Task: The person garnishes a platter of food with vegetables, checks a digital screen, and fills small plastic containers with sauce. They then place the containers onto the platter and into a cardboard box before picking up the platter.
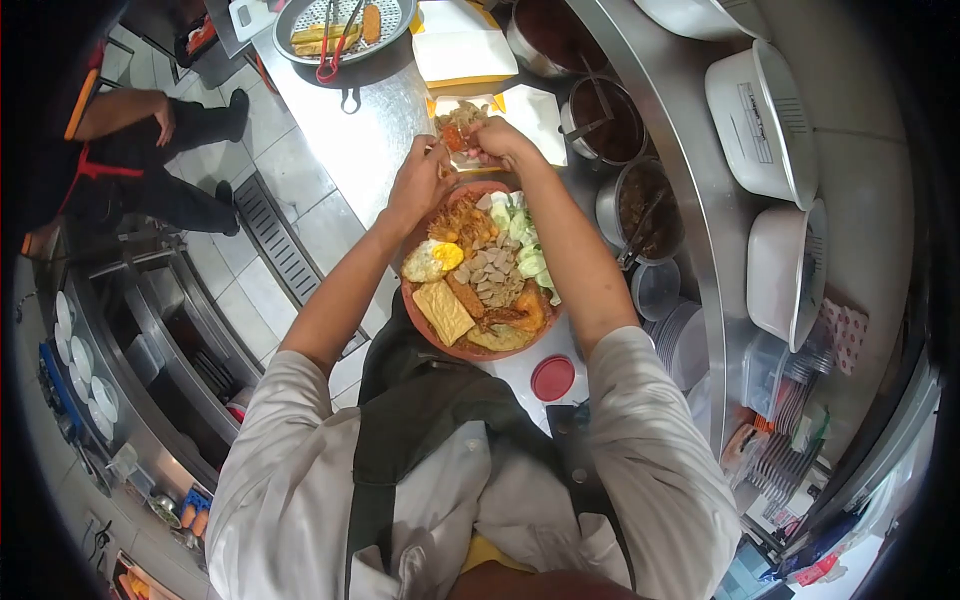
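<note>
Both my hands are at an open takeaway box (pixel 535 118) holding food (pixel 458 126) with a red topping. My left hand (pixel 426 172) is at the box's left edge, its fingers curled; what they hold, if anything, is hidden. My right hand (pixel 502 143) reaches in from the right, its fingertips together at the food. Just below the hands lies a round reddish platter (pixel 408 300) bearing a fried egg (pixel 431 261), a fried tofu piece (pixel 443 312), sliced greyish pieces (pixel 488 273), cucumber and greens (pixel 528 245) and fried items.
Beyond the box stand another open box (pixel 465 57) and a perforated tray (pixel 290 22) with red-handled tongs (pixel 327 72). Several pots (pixel 640 210) line the right, near stacked plates (pixel 690 345) and a red lid (pixel 552 378). A person (pixel 110 165) is at the left.
</note>
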The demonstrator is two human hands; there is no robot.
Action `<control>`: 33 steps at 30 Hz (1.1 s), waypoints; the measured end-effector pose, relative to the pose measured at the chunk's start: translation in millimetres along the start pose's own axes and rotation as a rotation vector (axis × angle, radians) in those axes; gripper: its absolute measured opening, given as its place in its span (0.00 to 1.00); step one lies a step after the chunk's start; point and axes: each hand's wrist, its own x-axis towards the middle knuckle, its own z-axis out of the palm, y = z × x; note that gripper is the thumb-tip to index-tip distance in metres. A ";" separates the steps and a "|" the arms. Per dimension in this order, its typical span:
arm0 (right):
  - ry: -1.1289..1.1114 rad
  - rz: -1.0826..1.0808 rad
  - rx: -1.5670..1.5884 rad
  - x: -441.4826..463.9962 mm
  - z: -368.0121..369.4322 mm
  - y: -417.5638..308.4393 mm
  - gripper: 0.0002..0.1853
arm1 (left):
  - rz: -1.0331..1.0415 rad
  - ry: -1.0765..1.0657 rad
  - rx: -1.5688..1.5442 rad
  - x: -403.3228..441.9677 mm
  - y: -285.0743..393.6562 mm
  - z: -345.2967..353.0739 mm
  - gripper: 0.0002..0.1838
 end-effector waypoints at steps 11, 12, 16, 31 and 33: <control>0.086 -0.222 -0.991 18.6 -21.7 -4.9 0.12 | -0.046 -0.023 -0.072 -1.0 -6.2 6.7 0.06; 0.104 -0.243 -0.993 15.0 -15.0 -6.0 0.12 | -0.010 -0.005 -0.074 -1.0 -9.0 9.4 0.06; 0.223 -0.363 -0.777 -11.8 6.6 -0.1 0.09 | 0.042 0.053 -0.095 -4.4 -13.1 12.8 0.05; 0.263 -0.556 -0.670 -26.5 4.0 28.2 0.11 | 0.049 0.017 -0.016 -3.9 -6.2 7.9 0.05; 0.233 -0.493 -0.716 -31.0 8.4 25.6 0.12 | 0.061 -0.013 -0.019 -3.9 -8.4 8.8 0.08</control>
